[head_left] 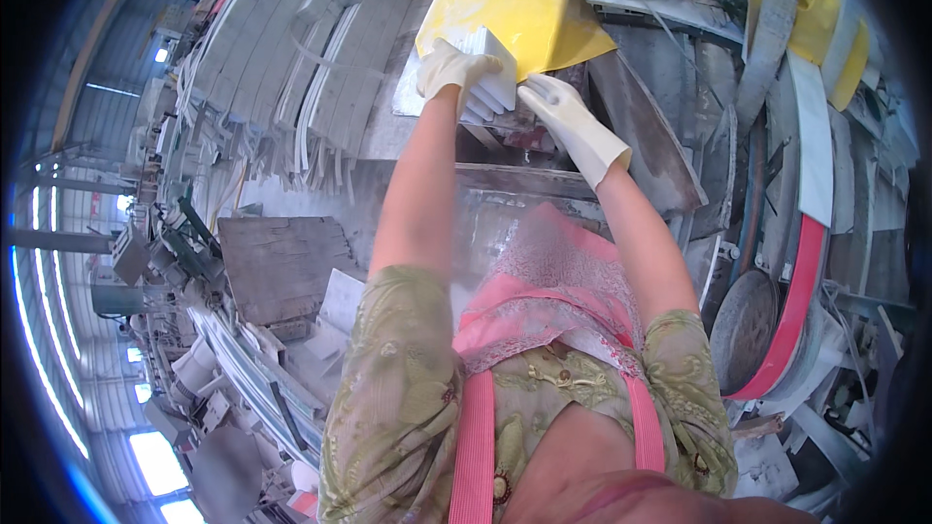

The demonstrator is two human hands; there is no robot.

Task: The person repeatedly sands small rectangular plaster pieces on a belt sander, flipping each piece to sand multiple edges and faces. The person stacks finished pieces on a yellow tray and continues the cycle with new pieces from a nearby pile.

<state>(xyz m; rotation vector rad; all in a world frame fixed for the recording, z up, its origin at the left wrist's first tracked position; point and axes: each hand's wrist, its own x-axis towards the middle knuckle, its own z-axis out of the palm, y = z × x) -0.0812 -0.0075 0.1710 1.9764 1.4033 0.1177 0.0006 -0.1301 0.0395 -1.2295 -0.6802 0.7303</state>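
Observation:
Both of my hands wear cream rubber gloves. My left hand [451, 70] is curled over the near left side of a small stack of white stone tiles [493, 78], with its fingers bent onto them. A yellow sheet [500, 0], dusted with white, drapes over the bench just beyond the tiles. To the right of the stack, my right hand [568, 114] reaches forward with fingers stretched out, close to the near edge of the yellow sheet. Nothing shows in its grasp. Whether its fingertips touch the sheet I cannot tell.
Tall stacks of pale stone slabs [354, 49] stand left of the bench. A worn wooden board [286, 267] lies lower left. On the right are a round grey disc [746, 325], a red strip [791, 315] and more yellow sheeting [815, 19]. A wooden beam [524, 180] runs along the bench's near side.

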